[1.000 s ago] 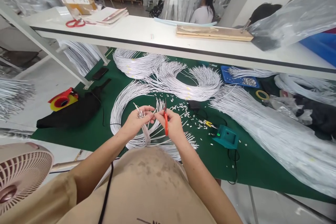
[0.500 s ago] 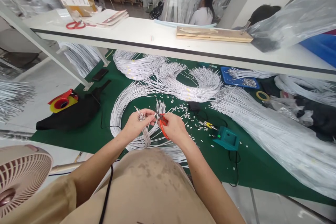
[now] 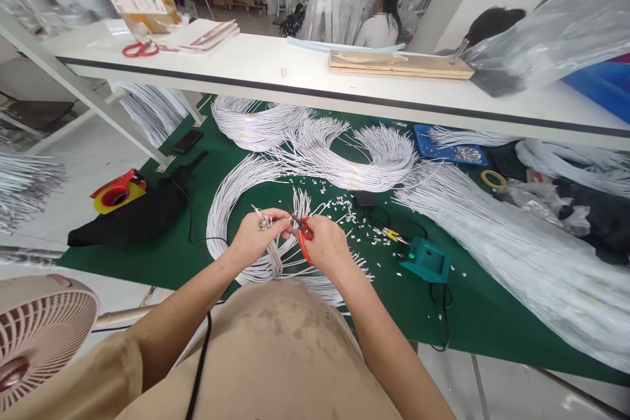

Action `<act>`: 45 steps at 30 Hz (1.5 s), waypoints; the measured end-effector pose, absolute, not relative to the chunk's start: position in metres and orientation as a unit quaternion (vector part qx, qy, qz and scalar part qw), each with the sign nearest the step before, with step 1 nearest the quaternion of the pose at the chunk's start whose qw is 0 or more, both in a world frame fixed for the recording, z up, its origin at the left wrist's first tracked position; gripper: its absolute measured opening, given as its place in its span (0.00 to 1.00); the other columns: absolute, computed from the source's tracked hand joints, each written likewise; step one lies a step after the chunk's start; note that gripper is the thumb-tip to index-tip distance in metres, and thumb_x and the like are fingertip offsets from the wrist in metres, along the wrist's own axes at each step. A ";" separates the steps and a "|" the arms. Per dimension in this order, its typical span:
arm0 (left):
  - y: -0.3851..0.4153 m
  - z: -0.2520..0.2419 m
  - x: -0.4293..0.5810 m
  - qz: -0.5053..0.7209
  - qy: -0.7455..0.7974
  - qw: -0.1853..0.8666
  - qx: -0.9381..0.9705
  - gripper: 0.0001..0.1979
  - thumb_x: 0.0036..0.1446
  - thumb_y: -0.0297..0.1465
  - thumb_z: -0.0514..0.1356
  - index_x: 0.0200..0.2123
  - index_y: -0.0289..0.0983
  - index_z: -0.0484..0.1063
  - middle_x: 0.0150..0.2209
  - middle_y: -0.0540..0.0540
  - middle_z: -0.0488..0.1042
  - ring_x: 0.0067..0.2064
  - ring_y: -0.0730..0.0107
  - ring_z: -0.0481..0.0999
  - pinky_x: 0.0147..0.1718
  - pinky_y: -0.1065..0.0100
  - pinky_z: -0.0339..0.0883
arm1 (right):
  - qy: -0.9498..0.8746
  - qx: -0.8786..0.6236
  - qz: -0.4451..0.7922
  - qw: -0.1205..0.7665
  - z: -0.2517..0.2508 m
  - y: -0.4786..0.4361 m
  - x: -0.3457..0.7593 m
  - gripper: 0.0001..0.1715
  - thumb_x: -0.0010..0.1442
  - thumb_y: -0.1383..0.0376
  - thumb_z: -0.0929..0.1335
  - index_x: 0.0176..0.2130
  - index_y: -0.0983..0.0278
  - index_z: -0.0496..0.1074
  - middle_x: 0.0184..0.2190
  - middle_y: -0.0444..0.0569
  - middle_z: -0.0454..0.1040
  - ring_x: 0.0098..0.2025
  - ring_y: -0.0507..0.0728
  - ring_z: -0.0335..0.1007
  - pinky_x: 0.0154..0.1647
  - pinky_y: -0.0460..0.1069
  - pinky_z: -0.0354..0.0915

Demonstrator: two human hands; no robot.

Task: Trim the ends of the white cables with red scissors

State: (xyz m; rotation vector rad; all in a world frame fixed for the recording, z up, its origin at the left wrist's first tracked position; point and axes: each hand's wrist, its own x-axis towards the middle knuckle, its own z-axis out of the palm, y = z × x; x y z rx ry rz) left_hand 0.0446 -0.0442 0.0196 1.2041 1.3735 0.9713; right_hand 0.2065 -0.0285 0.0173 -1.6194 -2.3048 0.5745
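My left hand (image 3: 256, 234) is closed around a bunch of white wires (image 3: 272, 256), whose ends with small metal tips stick up past the fingers. In my right hand (image 3: 329, 241) is a pair of red-handled scissors (image 3: 304, 246), the blades pointing left at my left fingertips. Whether a wire lies between the blades is too small to tell. Beneath both hands a coil of white wires (image 3: 221, 203) rests on the green table mat (image 3: 162, 256). Small white clippings (image 3: 347, 207) are scattered to the right of the scissors.
More white wire bundles (image 3: 364, 174) lie behind. To the right are a teal device (image 3: 428, 259), yellow-handled pliers (image 3: 394, 235), a blue tray (image 3: 423, 144) and plastic-wrapped wires (image 3: 531, 262). A tape dispenser (image 3: 118, 191) and black bag (image 3: 130, 220) sit left. A white shelf (image 3: 266, 62) crosses above.
My right hand and the scissors have shifted very slightly, and the scissor handles sit at a somewhat different angle. My left hand still grips the wires in nearly the same place.
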 end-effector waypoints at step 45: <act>-0.047 0.024 0.055 0.425 0.514 0.561 0.491 0.26 0.49 0.35 0.60 0.51 0.35 0.60 0.25 0.50 0.71 0.27 0.72 0.71 0.26 0.72 0.60 | -0.437 -0.485 0.582 0.485 0.015 -0.037 0.185 0.13 0.48 0.57 0.67 0.24 0.65 0.71 0.17 0.42 0.67 0.24 0.51 0.64 0.30 0.47 0.60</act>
